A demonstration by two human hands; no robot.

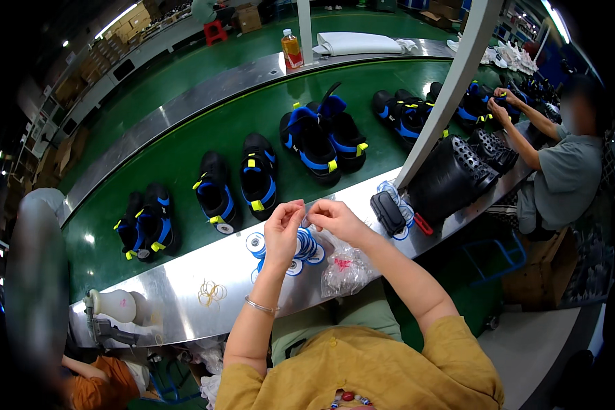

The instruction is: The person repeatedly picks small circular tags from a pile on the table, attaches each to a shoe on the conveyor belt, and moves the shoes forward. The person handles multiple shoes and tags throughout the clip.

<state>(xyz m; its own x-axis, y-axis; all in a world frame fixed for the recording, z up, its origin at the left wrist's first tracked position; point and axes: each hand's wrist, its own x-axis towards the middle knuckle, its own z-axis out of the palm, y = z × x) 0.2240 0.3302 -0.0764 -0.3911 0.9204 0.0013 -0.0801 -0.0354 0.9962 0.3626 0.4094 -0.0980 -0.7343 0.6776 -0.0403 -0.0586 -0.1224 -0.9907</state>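
Note:
My left hand (285, 229) and my right hand (336, 222) are raised close together over the metal bench edge (178, 294). The fingertips of both are pinched; whatever small thing they hold is too small to make out. Just below them lies a pile of round blue-and-white tags (306, 247), partly covered by my left hand and wrist. A crumpled clear plastic bag (348, 270) sits beside the tags, under my right forearm. Beyond my hands, a pair of black-and-blue shoes with yellow tabs (314, 147) stands on the green belt (178, 150).
More such shoes (256, 174) line the belt. Left on the bench are rubber bands (212, 292) and a spray gun with white cup (116, 305). Rightward are a black case (388, 212), a slanted post (451, 89) and a co-worker (560, 164) handling shoes. A bottle (291, 49) stands beyond.

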